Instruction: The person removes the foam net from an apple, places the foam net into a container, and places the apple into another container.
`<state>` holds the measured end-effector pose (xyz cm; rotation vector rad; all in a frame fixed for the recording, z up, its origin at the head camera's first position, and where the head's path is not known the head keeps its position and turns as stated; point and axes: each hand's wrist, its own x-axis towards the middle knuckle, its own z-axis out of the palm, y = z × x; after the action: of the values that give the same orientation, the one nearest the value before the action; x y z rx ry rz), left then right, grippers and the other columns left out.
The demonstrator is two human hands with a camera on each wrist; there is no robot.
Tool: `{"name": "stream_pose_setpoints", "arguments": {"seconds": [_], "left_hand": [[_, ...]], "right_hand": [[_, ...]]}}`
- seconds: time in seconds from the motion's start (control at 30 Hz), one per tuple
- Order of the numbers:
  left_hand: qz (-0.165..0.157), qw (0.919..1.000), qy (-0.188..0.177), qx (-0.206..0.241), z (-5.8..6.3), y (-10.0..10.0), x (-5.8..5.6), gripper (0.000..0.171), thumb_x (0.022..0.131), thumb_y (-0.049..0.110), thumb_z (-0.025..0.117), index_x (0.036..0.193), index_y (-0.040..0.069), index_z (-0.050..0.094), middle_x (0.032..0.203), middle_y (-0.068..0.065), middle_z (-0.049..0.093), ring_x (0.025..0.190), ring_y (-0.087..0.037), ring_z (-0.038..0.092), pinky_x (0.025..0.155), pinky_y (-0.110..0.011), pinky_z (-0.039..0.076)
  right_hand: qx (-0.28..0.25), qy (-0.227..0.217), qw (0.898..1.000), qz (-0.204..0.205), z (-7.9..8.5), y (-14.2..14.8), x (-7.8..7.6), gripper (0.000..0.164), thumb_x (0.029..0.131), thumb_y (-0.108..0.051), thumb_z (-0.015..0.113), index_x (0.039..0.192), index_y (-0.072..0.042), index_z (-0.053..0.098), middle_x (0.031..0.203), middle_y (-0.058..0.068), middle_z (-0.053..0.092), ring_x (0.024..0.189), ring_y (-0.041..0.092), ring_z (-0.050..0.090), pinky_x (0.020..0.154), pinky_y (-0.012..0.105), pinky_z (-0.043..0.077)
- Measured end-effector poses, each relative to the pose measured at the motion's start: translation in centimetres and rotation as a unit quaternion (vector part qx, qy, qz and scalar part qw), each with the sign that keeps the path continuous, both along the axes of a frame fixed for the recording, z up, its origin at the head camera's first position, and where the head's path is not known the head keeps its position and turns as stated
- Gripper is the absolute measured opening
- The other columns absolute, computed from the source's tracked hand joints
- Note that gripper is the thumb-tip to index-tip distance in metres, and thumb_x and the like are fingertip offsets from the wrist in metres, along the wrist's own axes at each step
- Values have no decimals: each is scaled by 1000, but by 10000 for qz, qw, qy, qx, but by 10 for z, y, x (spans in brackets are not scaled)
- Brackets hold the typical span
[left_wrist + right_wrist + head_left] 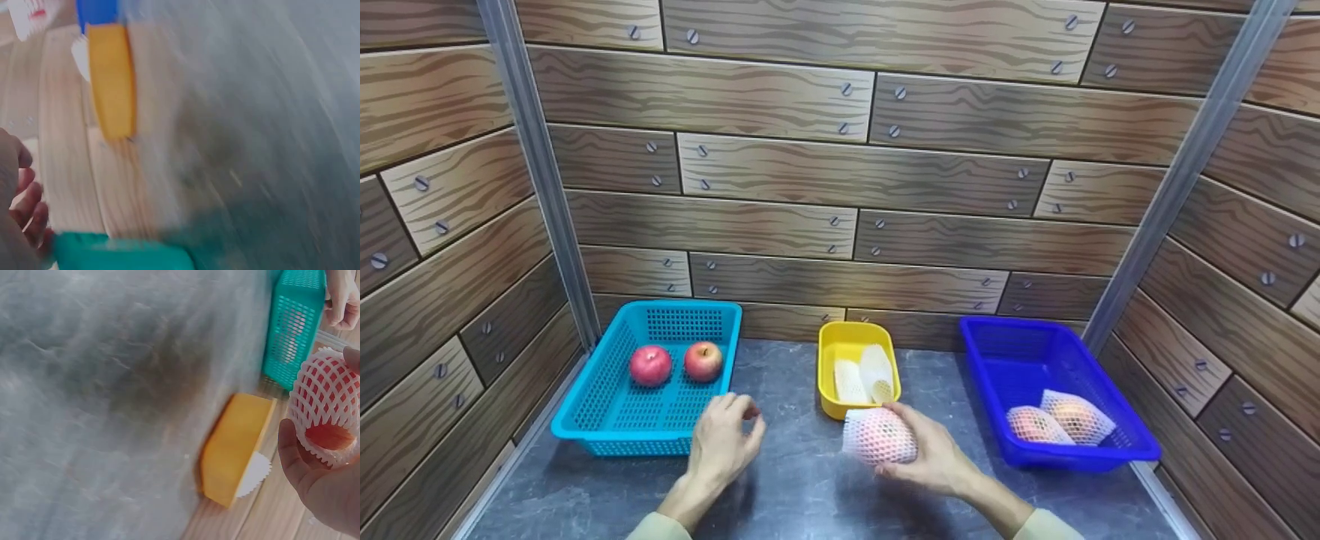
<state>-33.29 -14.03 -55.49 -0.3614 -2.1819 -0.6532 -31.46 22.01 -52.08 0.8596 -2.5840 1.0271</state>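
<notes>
My right hand (934, 454) grips an apple in a white foam net (883, 436), in front of the yellow bin. In the right wrist view, the red apple (331, 437) shows through the sleeve's end. My left hand (724, 439) hangs with loosely bent fingers by the near right corner of the teal basket (622, 433), holding nothing. Inside that basket lie two bare red apples (650, 366). Foam nets (875, 365) sit in the yellow bin (832, 336). Two netted apples (1078, 418) lie in the blue basket (1080, 454) on the right.
A dark grey marbled tabletop (787, 480) lies under everything. Wood-plank-patterned walls (840, 165) enclose the back and both sides, with metal posts (544, 157) at the corners. The yellow bin stands between the teal and blue baskets.
</notes>
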Motion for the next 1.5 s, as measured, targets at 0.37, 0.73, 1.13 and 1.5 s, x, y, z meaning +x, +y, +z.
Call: {"name": "stream_pose_setpoints", "arguments": {"seconds": [0.37, 0.73, 1.13, 1.5], "left_hand": [[-2015, 9393, -2176, 1727, 41, 59, 24, 8, 95, 13, 75, 95, 21, 79, 87, 10, 74, 79, -7, 68, 72, -31, 59], [-3037, 8741, -2831, 2522, 34, 82, 33, 13, 90, 10, 80, 101, 17, 83, 92, 3, 79, 81, -14, 72, 73, -27, 59], [-4132, 8296, -2406, 2885, 36, 89, 40, 33, 89, 1, 81, 121, 8, 77, 122, -11, 73, 116, -23, 72, 95, -38, 59], [-4256, 7900, -3395, 2819, 34, 92, 43, 50, 83, 6, 86, 130, 9, 69, 119, -7, 73, 109, -20, 71, 89, -35, 61]], "right_hand": [[-223, -143, 9993, 266, 30, -12, 7, 94, 73, -45, 94, 153, -17, 52, 142, 7, 66, 118, 21, 67, 100, 48, 54], [-193, -287, 9982, 499, 30, -15, 12, 94, 74, -42, 95, 153, -11, 52, 136, 4, 69, 114, 21, 68, 98, 44, 55], [-19, -464, 9965, 692, 30, -16, 14, 94, 74, -45, 95, 153, -13, 55, 136, 1, 69, 116, 19, 67, 101, 43, 54], [-115, -616, 9934, 963, 33, -23, 19, 98, 70, -43, 98, 152, -13, 56, 142, 0, 67, 123, 19, 65, 107, 41, 51]]}}
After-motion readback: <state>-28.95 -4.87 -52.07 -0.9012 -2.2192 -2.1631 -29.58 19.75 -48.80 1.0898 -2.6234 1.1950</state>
